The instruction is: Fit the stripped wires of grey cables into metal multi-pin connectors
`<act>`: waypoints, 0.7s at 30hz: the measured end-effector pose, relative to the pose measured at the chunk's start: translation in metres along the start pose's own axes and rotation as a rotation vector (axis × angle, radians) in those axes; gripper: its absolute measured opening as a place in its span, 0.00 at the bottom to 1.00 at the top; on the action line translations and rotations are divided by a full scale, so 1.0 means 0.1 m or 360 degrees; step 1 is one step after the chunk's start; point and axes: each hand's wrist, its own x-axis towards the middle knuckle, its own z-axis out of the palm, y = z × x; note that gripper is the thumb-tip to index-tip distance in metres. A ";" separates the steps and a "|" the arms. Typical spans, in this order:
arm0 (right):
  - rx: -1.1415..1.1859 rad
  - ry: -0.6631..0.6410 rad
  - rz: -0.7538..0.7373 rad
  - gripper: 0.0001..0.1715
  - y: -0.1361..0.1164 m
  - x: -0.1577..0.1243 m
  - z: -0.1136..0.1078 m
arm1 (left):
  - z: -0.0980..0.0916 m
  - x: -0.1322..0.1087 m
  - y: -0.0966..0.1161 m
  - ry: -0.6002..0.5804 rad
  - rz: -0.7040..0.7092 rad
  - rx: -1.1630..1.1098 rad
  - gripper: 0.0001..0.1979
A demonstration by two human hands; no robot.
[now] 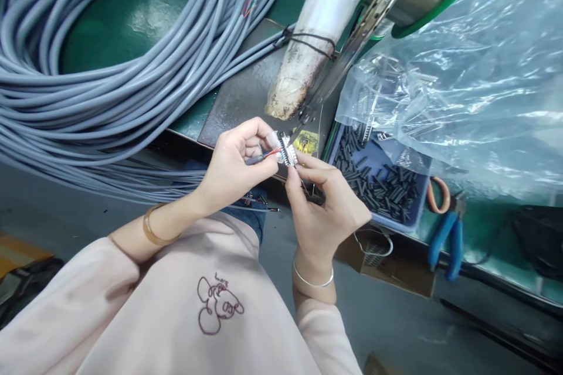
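**Both hands on one connector [289, 151], tip of the iron [355, 38] right beside it**

And here we are at the centre: the connector sits in the air between two hands, just over the front edge of the surface [127, 17]. The left hand [241, 159] has its thumb and forefinger closed on the thin wires [271, 153], red and blue among them, right where they meet the connector. Those wires spring from the end of a grey cable [254, 160] lying inside that hand. From the other side comes the right hand [326, 204], thumb and fingers pinching the connector's metal edge.

Look at the iron! It slants down from the upper right, its tip at the connector's upper edge; whether they touch, I cannot tell. Just behind the connector there's a yellow pad [307, 142], and beyond it a wrapped tube [303, 64], scorched brown at its lower end and bound with a black tie [314, 40].

Out to the right now: a blue tray [421, 211] full of short black tubes [352, 167], a clear bag [484, 76] of metal parts lying partly over it. Next to the tray, blue-handled pliers [446, 240] rest at the surface's edge. A green-rimmed spool [440, 0] stands at top right, and over on the left sprawls a great coil of grey cables [176, 82].
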 end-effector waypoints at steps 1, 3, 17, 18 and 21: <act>-0.0017 0.0006 -0.0009 0.09 -0.01 -0.01 0.00 | -0.01 -0.02 -0.01 -0.0009 -0.0007 0.0009 0.07; -0.0050 0.0025 -0.0020 0.09 -0.02 -0.03 -0.01 | -0.03 -0.05 -0.02 -0.0045 -0.0024 0.0025 0.06; 0.0134 0.0168 0.0209 0.07 -0.05 -0.22 0.00 | -0.19 -0.26 -0.07 -0.0261 0.0176 -0.0024 0.05; 0.0142 0.0170 0.0225 0.07 -0.06 -0.23 0.00 | -0.20 -0.27 -0.08 -0.0271 0.0206 -0.0008 0.04; 0.0161 0.0180 0.0272 0.07 -0.06 -0.26 0.01 | -0.23 -0.31 -0.10 -0.0290 0.0249 0.0058 0.03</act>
